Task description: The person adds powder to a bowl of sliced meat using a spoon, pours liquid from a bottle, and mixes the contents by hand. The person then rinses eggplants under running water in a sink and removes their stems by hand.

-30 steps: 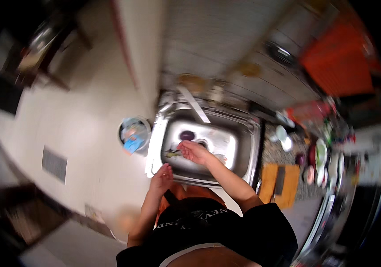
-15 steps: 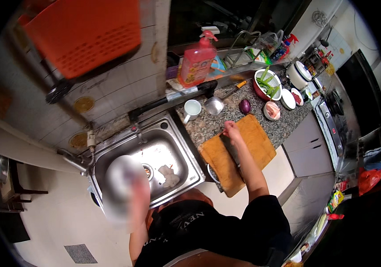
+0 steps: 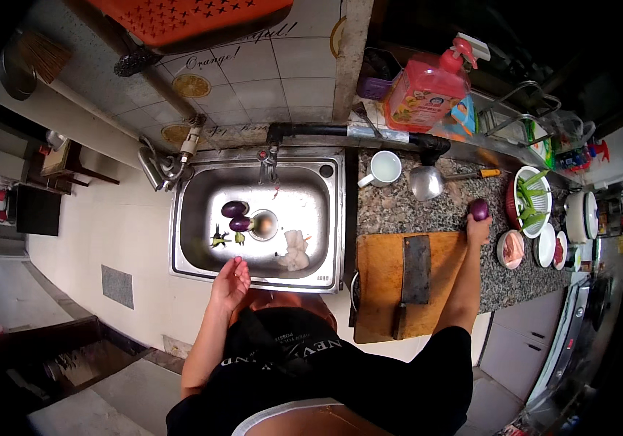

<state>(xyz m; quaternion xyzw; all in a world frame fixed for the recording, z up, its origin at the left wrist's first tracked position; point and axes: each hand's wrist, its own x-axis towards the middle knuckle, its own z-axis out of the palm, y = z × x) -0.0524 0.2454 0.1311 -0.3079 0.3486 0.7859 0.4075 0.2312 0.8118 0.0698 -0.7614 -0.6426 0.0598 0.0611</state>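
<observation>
Pinched only at the fingertips of the right hand [image 3: 478,229] over the speckled granite table [image 3: 428,211], the small round purple eggplant [image 3: 479,209] could slip and roll, while the left hand [image 3: 230,283] hangs spread and empty at the steel sink [image 3: 188,218] rim.

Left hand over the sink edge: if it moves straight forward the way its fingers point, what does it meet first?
Probably the pale rag lying in the sink, just ahead of the left hand; depth is unclear, so it might pass above it.

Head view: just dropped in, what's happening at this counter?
A person stands at a kitchen counter. The right hand holds a small purple eggplant at the granite beside the wooden cutting board, where a cleaver lies. The left hand hovers open and empty over the steel sink's front rim. Two more eggplants sit near the drain.
</observation>
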